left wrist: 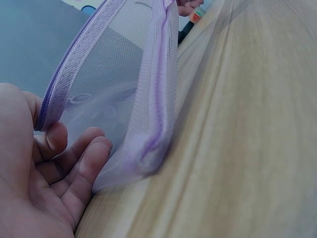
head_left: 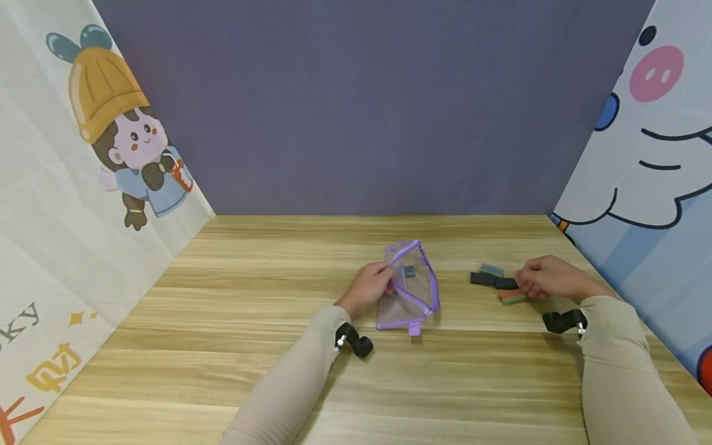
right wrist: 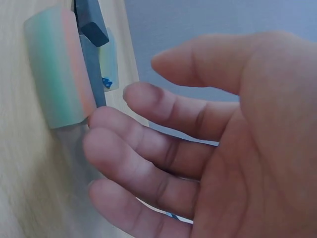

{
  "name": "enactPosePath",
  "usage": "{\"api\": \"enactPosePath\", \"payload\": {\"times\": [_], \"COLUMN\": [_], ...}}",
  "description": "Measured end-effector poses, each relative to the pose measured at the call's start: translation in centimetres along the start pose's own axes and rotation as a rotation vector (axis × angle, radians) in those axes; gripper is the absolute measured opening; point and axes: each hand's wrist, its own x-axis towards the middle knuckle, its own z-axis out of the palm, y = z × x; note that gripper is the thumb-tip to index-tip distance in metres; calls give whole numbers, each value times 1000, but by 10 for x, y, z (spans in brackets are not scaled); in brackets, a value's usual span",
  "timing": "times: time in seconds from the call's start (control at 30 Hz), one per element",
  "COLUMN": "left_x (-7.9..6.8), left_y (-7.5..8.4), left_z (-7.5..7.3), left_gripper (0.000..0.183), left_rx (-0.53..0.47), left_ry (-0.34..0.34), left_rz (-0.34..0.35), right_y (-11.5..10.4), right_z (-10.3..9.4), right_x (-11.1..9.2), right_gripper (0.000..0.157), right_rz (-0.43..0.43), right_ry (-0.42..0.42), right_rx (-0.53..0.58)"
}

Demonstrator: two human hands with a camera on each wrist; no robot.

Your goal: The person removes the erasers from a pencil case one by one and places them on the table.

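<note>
My left hand pinches the zippered edge of a see-through mesh pouch with purple trim. The pouch stands unzipped on the table, its mouth spread wide, and a small grey-blue block shows inside. In the left wrist view, thumb and forefinger hold the zipper tape. To the right, my right hand hovers beside several eraser-like blocks, its fingers loosely bent with nothing between them. Closest to its fingertips is a green-and-orange striped block. Two black blocks and a blue-and-yellow one lie just beyond.
The wood-grain table runs back to a grey-blue panel. Cartoon-printed sheets border it, a white one at left and a blue-and-white one at right, close to the right arm. Each wrist carries a black camera mount.
</note>
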Motion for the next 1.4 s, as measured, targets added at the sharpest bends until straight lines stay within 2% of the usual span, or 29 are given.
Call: {"api": "enactPosePath", "payload": {"times": [0.23,0.67,1.23,1.4], "left_x": [0,-1,-2,-2], "left_y": [0,1,3,5], "left_z": [0,0,1,1], "left_gripper": [26,25,26,26], "left_rx": [-9,1,0,1], "left_ry": [-1,8,17,19], "left_rz": [3,-1,4,6], "right_y": [-5,-15,-32,-35], "right_z": [1,2,14,18], "right_x": [0,-3,2,6], "right_gripper": [27,35,40,41], "right_rz": [-10,-29,-64,-72], "right_ry": [11,60,43,60], "right_rx": [23,11,95,61]}}
